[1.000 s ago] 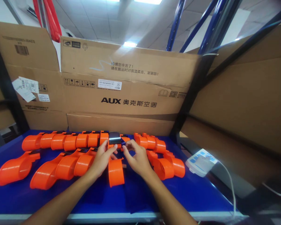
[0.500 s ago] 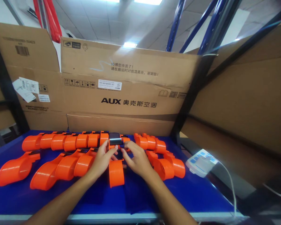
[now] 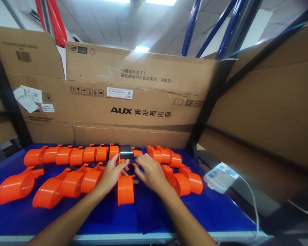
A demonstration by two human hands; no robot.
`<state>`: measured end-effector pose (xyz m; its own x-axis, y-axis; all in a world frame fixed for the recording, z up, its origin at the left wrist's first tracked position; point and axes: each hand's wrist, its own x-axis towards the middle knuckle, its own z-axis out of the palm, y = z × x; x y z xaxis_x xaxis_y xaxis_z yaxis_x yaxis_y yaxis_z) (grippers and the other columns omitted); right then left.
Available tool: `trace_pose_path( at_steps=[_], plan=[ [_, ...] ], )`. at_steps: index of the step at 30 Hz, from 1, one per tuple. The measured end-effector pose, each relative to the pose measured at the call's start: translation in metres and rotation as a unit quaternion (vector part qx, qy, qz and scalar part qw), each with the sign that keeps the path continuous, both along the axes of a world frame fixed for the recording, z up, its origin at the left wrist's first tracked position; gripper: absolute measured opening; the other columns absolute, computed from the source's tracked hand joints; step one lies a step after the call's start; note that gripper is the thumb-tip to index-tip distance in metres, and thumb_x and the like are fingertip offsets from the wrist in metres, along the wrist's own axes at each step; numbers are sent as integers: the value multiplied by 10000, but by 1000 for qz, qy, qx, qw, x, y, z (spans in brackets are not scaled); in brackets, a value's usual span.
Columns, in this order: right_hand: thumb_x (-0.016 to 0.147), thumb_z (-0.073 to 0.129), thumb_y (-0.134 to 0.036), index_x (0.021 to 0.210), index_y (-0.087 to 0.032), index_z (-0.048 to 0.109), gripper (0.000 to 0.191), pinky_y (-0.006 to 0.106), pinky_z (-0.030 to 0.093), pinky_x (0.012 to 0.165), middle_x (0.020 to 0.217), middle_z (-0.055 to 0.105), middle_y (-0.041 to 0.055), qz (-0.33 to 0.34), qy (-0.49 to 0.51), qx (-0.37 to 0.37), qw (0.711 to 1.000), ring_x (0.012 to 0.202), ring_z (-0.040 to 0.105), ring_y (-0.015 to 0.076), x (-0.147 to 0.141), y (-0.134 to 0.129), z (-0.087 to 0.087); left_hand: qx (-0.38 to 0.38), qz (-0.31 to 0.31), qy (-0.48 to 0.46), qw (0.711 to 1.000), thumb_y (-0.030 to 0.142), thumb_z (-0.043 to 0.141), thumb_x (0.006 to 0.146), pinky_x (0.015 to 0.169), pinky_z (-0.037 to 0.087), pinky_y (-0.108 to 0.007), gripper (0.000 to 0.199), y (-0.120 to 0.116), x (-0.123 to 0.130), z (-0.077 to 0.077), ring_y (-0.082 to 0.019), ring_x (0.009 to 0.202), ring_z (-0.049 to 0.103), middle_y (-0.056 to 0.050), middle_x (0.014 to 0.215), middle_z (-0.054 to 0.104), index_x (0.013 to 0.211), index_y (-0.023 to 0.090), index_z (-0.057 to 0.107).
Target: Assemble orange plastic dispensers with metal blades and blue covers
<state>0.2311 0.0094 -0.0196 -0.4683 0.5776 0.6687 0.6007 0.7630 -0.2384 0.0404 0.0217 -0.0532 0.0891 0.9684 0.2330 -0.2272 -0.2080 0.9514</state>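
Note:
Near the middle of the blue tabletop, my left hand [image 3: 114, 171] is closed around the left side of an orange tape dispenser [image 3: 126, 190] with a toothed black head [image 3: 126, 152] pointing away from me. My right hand [image 3: 149, 171] is at the right side of the same dispenser, its fingers bent and pressed together by a small dark blue part [image 3: 132, 160]. What the right fingertips pinch is too small to make out. The orange ring of the dispenser hangs below and between my hands.
Several orange dispensers stand in two rows, left [image 3: 75, 181] and right [image 3: 182, 183]. Behind them rises a cardboard sheet [image 3: 92, 112]. A clear plastic case [image 3: 220, 177] with a white cable lies at the right edge of the blue table [image 3: 195, 215]. A dark post [image 3: 207, 106] stands back right.
The dispenser's orange ring has shifted slightly left. My right hand has turned a little, its fingers curling further over. My left hand is nearly unmoved.

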Motion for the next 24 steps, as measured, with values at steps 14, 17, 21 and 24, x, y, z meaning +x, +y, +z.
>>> trace_pose_path(
  at_steps=[14, 17, 21, 24],
  plan=[
    [1030, 499, -487, 1116, -265, 598, 258, 351, 539, 866, 975, 708, 41, 60, 298, -199, 932, 927, 679, 223, -2, 1, -3, -70, -68, -107, 989, 430, 837, 755, 563, 527, -259, 500, -13, 3, 11, -140, 517, 652, -15, 772, 721, 1154, 190, 653],
    [987, 548, -547, 1252, -295, 577, 367, 359, 542, 905, 1057, 707, 42, 104, 316, -273, 903, 999, 674, 231, -3, 3, 0, -93, -123, -100, 983, 414, 858, 742, 568, 534, -283, 831, -17, 2, 14, -186, 523, 686, 2, 696, 716, 1472, 256, 493],
    [945, 574, -598, 1218, -285, 611, 417, 369, 542, 900, 1141, 699, 61, 156, 321, -328, 875, 1027, 670, 248, -4, 2, 1, -120, -195, -114, 967, 402, 850, 760, 649, 581, -356, 925, -22, 3, 14, -268, 664, 764, -54, 792, 763, 1557, 301, 391],
    [931, 613, -575, 1149, -273, 584, 374, 348, 540, 858, 1027, 708, 43, 171, 346, -342, 857, 942, 679, 229, -6, 0, 1, -117, -248, -130, 953, 279, 898, 689, 811, 606, -432, 797, -27, 4, 15, -328, 930, 778, -119, 1121, 759, 1414, 299, 567]
  ],
)
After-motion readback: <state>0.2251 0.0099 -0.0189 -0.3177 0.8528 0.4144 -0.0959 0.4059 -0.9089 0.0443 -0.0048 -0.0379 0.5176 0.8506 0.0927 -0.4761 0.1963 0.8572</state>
